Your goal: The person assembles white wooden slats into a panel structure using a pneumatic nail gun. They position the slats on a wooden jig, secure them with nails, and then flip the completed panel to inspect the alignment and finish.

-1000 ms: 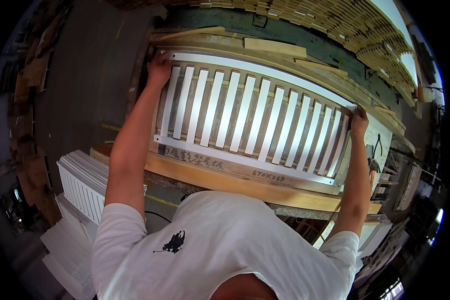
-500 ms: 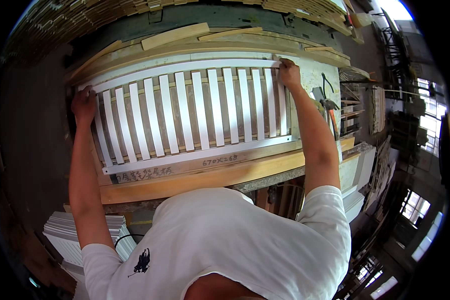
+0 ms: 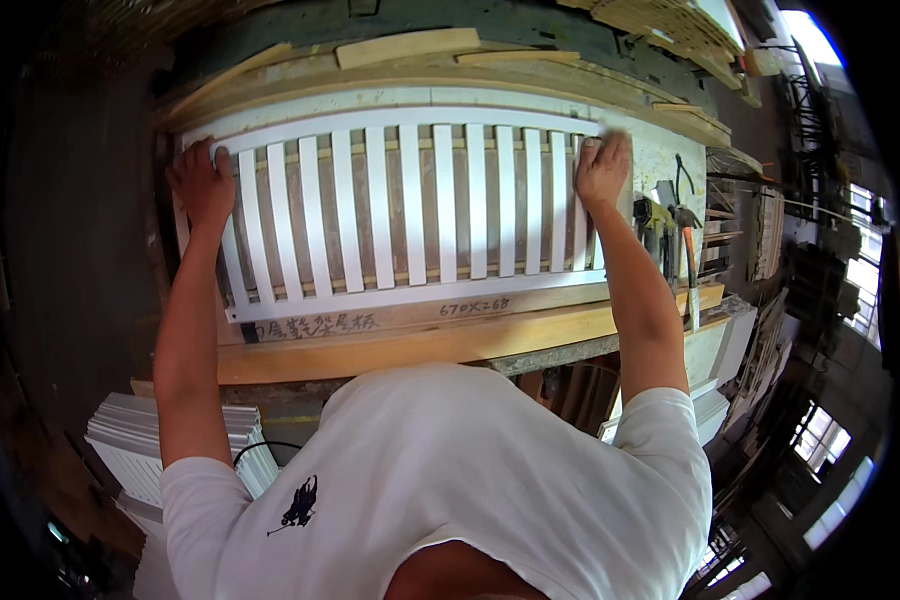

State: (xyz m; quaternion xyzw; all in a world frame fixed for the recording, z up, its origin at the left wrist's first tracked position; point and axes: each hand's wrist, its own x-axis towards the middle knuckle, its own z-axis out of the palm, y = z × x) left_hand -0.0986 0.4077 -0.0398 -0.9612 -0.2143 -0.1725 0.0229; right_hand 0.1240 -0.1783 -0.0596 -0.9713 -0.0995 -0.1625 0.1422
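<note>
A white slatted panel lies flat in a wooden jig on the workbench, its slats running between a far rail and a near rail. Over the panel's far left corner, my left hand rests with its fingers spread. My right hand lies at the far right corner, fingers stretched out and thumb apart; its fingertips are smeared by motion. Neither hand grips anything that I can see.
Right of the panel lie a hammer, pliers and a yellowish tool. A wooden bar edges the near side. Loose wood strips lie along the far side. Stacked white slatted panels stand at lower left.
Both hands have let go of the far rail's ends and opened out at the corners. The whole view has shifted, so the bench sits slightly further right and higher.
</note>
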